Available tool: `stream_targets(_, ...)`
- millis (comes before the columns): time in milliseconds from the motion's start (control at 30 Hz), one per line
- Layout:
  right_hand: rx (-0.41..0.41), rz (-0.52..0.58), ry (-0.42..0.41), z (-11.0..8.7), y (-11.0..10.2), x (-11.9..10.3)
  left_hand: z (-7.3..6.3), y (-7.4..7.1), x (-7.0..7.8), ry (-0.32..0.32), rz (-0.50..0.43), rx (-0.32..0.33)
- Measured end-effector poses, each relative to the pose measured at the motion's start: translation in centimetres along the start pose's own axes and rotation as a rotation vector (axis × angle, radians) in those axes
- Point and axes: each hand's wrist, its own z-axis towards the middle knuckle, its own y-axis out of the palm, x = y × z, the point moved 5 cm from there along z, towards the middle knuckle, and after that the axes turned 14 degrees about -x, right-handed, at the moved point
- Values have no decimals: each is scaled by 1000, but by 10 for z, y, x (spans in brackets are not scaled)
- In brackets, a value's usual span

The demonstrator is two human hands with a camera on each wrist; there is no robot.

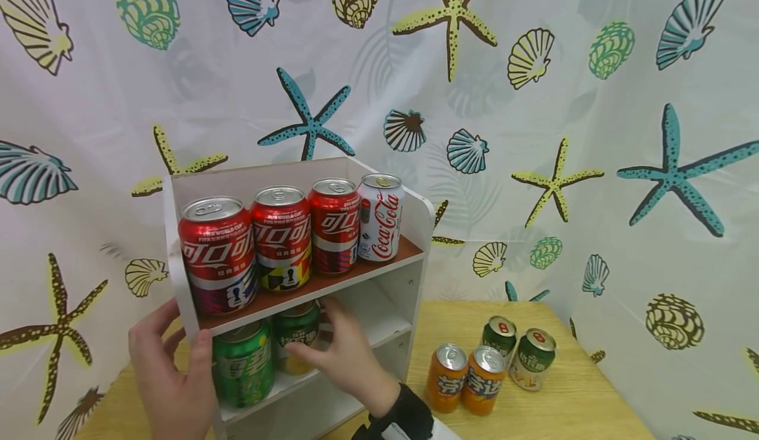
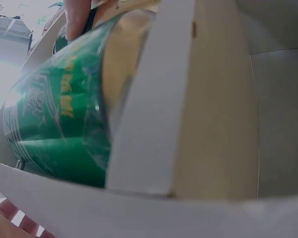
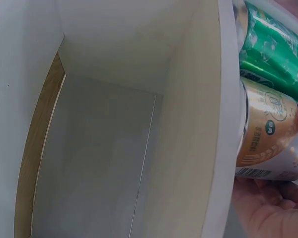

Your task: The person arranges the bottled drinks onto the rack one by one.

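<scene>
Seashell-printed curtain (image 1: 367,51) hangs behind a pale wooden desk (image 1: 569,420), and at about eight o'clock from the centre of the head view stands a white tiered shelf (image 1: 422,222). Its top tier carries three red cans (image 1: 281,239) and, at their two o'clock, a white can (image 1: 381,222). Orange cans (image 1: 447,381) and green-topped cans (image 1: 534,361) stand on the desk, between four and five o'clock.

On the middle tier, the right hand (image 1: 350,361) grips a green-and-tan can (image 1: 294,331), thumb across its front, fingers curled round its far side. This can sits just beside a lime-green can (image 1: 243,371), at that one's two o'clock. The left hand (image 1: 172,394) loosely holds the shelf's side panel at nine o'clock, thumb by the front edge.

To handle this can well, I would keep it upright, its lid clear of the board above, and slide it straight along the six-to-twelve line without nudging its neighbour, the left hand bracing against any push.

The upper board partly hides the held can's lid; most right fingertips are out of sight, and whether its base bears fully on the tier cannot be told.
</scene>
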Motion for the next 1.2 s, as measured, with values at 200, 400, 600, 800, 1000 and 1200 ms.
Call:
stream_targets(200,-36,23,14,2,2,-1,0,0,-1,-4,3,0)
stream_targets(400,-52,42,9,3,2,-1,1,0,0,6,-3,12)
stream_targets(600,-69,32,2,2,3,0,0,0,0,-15,-3,17)
stream_targets(800,-80,22,-2,0,2,1,0,1,0,-13,-8,17)
stream_targets(1000,-80,24,1,-3,1,2,0,2,-1,-12,-5,15)
stream_targets(1200,-95,4,8,-5,1,0,0,1,1,-31,0,13)
